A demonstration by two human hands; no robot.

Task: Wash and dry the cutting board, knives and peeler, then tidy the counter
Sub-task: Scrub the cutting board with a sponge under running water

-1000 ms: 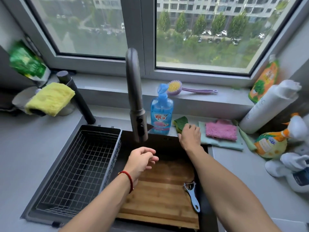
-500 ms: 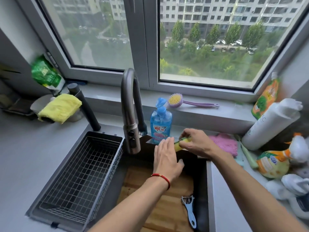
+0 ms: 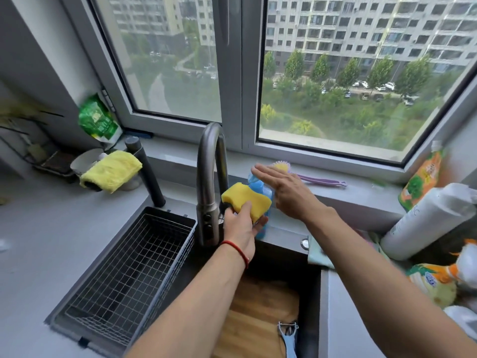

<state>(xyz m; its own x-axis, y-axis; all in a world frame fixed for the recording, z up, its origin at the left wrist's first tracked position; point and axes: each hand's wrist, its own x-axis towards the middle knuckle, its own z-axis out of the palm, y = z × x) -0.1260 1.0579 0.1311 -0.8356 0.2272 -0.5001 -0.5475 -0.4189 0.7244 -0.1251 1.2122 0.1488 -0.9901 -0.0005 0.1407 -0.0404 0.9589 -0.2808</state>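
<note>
My left hand (image 3: 238,228) holds a yellow sponge (image 3: 246,198) up beside the tap, in front of the blue dish-soap bottle (image 3: 265,192). Flat and with its fingers apart, my right hand (image 3: 286,191) hovers over the top of that bottle. The wooden cutting board (image 3: 258,313) lies in the dark sink (image 3: 313,293) below my arms. A blue-handled peeler (image 3: 289,337) rests on the board's right side. No knives are in view.
A curved steel tap (image 3: 209,182) stands just left of the sponge. A wire basket (image 3: 129,275) fills the sink's left half. A purple brush (image 3: 309,177) lies on the sill. Bottles (image 3: 426,220) and cloths crowd the right counter; a yellow cloth (image 3: 111,171) sits left.
The sponge passed from my right hand to my left, which lifted it in front of the soap bottle. My right hand opened and rose above the bottle. The view tilted upward.
</note>
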